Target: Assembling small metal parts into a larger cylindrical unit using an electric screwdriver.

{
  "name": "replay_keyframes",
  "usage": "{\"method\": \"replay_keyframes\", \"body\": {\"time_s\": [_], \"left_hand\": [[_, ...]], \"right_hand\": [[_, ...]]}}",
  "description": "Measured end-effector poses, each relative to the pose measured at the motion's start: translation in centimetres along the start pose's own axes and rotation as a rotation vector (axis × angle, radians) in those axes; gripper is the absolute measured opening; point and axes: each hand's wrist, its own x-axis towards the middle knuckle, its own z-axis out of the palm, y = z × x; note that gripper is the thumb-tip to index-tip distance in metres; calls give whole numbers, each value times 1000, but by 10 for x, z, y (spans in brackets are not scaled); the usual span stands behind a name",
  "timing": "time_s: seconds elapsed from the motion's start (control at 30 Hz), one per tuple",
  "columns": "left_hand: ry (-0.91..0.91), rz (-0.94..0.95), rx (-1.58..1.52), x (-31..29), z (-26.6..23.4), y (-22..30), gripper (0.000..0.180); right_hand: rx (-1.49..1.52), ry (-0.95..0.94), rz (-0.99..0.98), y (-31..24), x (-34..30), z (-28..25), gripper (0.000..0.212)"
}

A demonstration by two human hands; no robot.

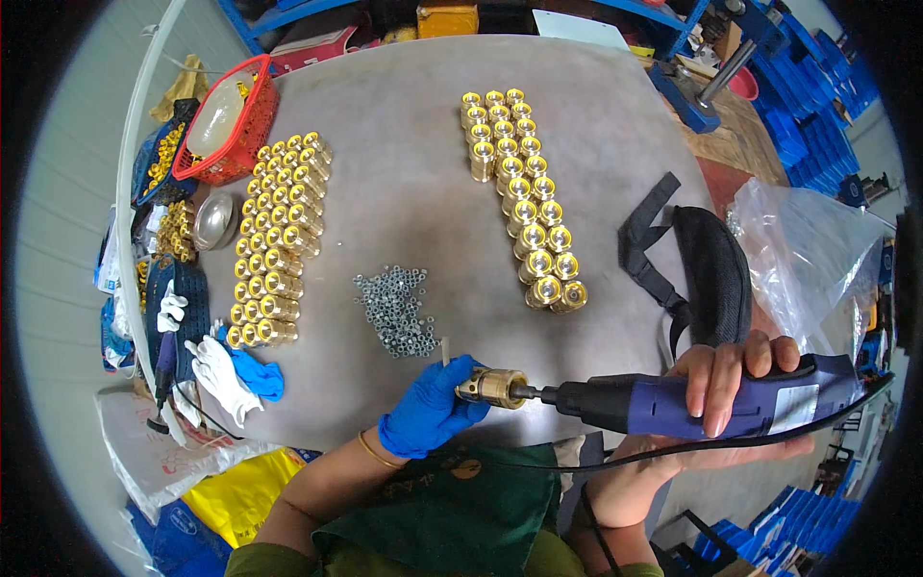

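Note:
My left hand [428,412], in a blue glove, is closed around a brass valve body [500,388] and keeps it lying sideways. From above the gloved fingers sticks a short pale rod [445,350]; I cannot tell what it belongs to. My bare right hand [721,385] wraps round a dark purple electric screwdriver [659,406] with a black nose. The tool lies level, its bit [527,392] reaching the open right end of the valve body. How deep the bit sits is hidden. Just beyond the glove lies a heap of small metal nuts [396,313].
Brass fittings stand in rows on the table [385,154], one block at left [279,231], another right of middle [529,207]. A black strap pouch [711,274] lies at right, a red basket [252,120] at far left. A black cord [596,468] crosses below the tool.

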Motion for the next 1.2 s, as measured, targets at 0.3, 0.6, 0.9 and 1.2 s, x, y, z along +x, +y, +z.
{"method": "replay_keyframes", "body": {"time_s": [0.3, 0.6, 0.9, 1.2], "left_hand": [[168, -202, -124, 54, -44, 52, 26], [218, 426, 1018, 185, -56, 76, 85], [116, 438, 1116, 210, -54, 71, 73], [92, 146, 261, 158, -80, 106, 26]], "right_hand": [[229, 87, -95, -30, 9, -21, 80], [97, 196, -25, -16, -6, -36, 77], [145, 189, 13, -8, -3, -45, 78], [54, 305, 18, -1, -2, -33, 69]]}}
